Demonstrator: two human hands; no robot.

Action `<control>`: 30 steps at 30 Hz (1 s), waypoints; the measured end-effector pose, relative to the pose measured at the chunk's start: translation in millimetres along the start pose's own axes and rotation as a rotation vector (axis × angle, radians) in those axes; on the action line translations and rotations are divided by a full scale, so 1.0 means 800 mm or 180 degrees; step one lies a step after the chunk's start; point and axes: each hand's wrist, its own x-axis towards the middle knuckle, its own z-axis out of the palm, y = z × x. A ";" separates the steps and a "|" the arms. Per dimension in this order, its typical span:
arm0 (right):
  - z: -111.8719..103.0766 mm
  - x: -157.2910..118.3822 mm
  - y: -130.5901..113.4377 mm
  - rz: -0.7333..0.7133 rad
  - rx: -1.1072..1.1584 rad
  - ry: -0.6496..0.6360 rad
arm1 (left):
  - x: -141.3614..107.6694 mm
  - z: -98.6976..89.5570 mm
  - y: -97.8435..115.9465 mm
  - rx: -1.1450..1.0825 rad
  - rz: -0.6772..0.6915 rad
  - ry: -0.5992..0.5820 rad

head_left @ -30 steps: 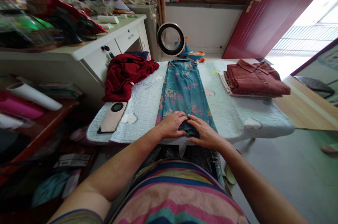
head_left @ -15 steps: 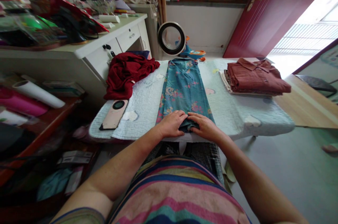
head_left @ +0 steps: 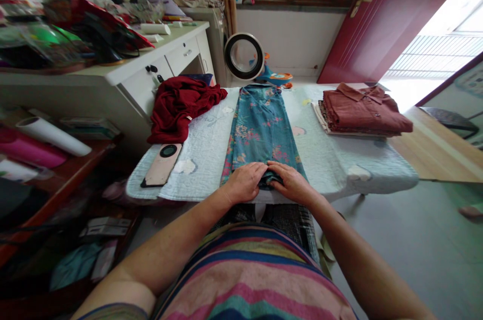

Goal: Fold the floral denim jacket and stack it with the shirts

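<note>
A teal floral garment (head_left: 262,124), folded into a long strip, lies down the middle of the cloth-covered board, its narrow end away from me. Both hands are at its near end, fingertips almost meeting. My left hand (head_left: 246,182) has its fingers curled over the near edge, with the thumb mostly hidden. From the other side, my right hand (head_left: 290,181) grips the same edge, fingers bent and thumb beneath. A small dark fold of the fabric shows between the hands.
On the board's left are a crumpled dark red garment (head_left: 181,106) and a phone (head_left: 161,166). A stack of folded clothes (head_left: 368,111) sits on the right. A round fan (head_left: 244,56) stands behind; a cluttered white desk (head_left: 151,63) borders the left.
My left hand has shifted slightly toward me and its thumb has gone out of sight. The right hand stays nearly in place, and the garment lies as before.
</note>
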 end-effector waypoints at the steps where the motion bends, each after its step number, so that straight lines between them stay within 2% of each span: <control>1: 0.000 -0.001 0.000 0.0002 -0.0015 -0.0006 | -0.001 0.001 0.000 0.0008 -0.0005 0.0007; 10: -0.011 -0.011 0.006 -0.0043 0.0041 -0.0303 | 0.000 0.000 0.001 0.0120 -0.0027 -0.0084; 15: -0.020 -0.015 0.003 0.0096 -0.0134 -0.0240 | 0.003 -0.002 0.014 0.0466 -0.0012 -0.0196; 20: -0.021 -0.010 0.003 0.0100 -0.0248 -0.0230 | 0.006 0.004 0.030 0.0828 -0.0119 -0.0087; 30: -0.022 -0.010 0.000 0.0067 -0.0240 -0.0177 | 0.014 0.008 0.029 0.0866 -0.0116 -0.0131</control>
